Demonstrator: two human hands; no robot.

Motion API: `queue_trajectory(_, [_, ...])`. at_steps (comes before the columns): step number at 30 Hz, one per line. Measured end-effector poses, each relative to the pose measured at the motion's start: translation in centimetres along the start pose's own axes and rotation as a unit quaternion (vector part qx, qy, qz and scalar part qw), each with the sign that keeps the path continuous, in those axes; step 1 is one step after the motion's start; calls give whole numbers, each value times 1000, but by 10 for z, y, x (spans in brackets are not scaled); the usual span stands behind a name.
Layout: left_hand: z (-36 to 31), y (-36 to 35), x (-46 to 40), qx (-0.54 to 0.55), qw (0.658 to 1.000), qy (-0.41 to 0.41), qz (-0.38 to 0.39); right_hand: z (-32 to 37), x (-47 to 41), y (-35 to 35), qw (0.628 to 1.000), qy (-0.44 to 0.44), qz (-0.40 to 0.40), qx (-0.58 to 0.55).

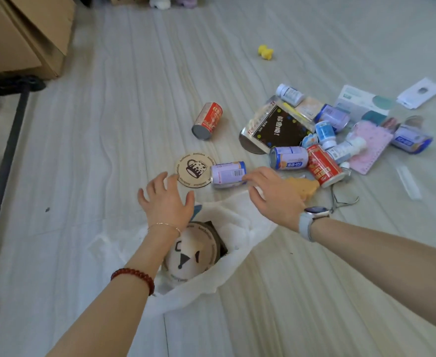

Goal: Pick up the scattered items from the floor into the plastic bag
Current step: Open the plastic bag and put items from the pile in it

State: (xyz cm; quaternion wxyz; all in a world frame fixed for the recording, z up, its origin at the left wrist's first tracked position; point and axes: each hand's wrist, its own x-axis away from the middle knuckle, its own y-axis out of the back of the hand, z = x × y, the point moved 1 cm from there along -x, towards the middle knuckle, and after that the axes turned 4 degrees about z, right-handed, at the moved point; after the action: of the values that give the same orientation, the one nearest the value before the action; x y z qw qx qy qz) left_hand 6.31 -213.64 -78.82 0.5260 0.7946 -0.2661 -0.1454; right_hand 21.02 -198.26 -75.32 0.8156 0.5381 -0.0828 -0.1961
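Both hands, left hand (pixel 166 199) and right hand (pixel 273 194), spread empty above one plastic bag (pixel 237 228).

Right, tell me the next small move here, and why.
Probably close the right hand on the lying pale purple can: its fingertips are already at the can's end, nothing is held, and the open white plastic bag sits just below. The left hand is spread open.

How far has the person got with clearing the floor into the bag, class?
Done: round coasters already lie inside the plastic bag. In hand: nothing yet; the left hand spreads open near the mug coaster, and the right hand reaches the pale purple can. Left: most of it, including the lone red can, the main pile and the yellow toy.
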Motion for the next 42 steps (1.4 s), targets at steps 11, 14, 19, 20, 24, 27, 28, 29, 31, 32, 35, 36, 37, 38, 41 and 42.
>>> queue_trajectory(11, [-72,-69,-86,-104,959,-130,228,-133,7,-29,937,-201,238,161])
queue_trajectory(14, [-72,-84,-91,-119,960,-106,230,-140,9,-30,941,-153,211,217])
queue_trajectory(19, [-66,-85,-77,-63,983,-47,165,-124,4,-20,968,-126,116,186])
queue_trajectory(20, [-62,-83,-71,-41,986,-39,158,-117,1,-14,974,-160,85,133])
queue_trajectory(24, [-43,-59,-51,50,997,-20,61,-75,-11,6,968,-173,-91,-156])
queue_trajectory(27, [-30,-23,-37,146,989,14,-18,-37,-20,20,943,-110,-181,-257])
queue_trajectory(28, [-26,-11,-31,165,986,14,-34,-23,-20,23,941,-94,-171,-278])
queue_trajectory(29, [-21,-1,-25,171,984,11,-43,-9,-20,25,943,-75,-145,-289])
queue_trajectory(31, [-10,14,-11,172,984,14,-51,15,-14,20,958,-15,-102,-268])
queue_trajectory(32, [-4,18,-3,172,983,19,-54,25,-11,16,966,21,-96,-238])
queue_trajectory(35, [15,24,16,171,983,34,-55,42,-10,7,987,92,-76,-103])
queue_trajectory(36, [21,25,22,168,984,38,-51,45,-11,4,995,88,-40,-41])
queue_trajectory(37, [26,25,28,168,984,41,-47,45,-12,-1,997,69,16,20])
queue_trajectory(38, [30,25,34,170,984,44,-42,46,-12,-8,994,48,80,63])
queue_trajectory(41, [36,23,50,188,980,54,-28,51,-3,-27,976,41,191,97])
queue_trajectory(42, [37,22,54,193,980,53,-21,49,-2,-29,976,54,182,103])
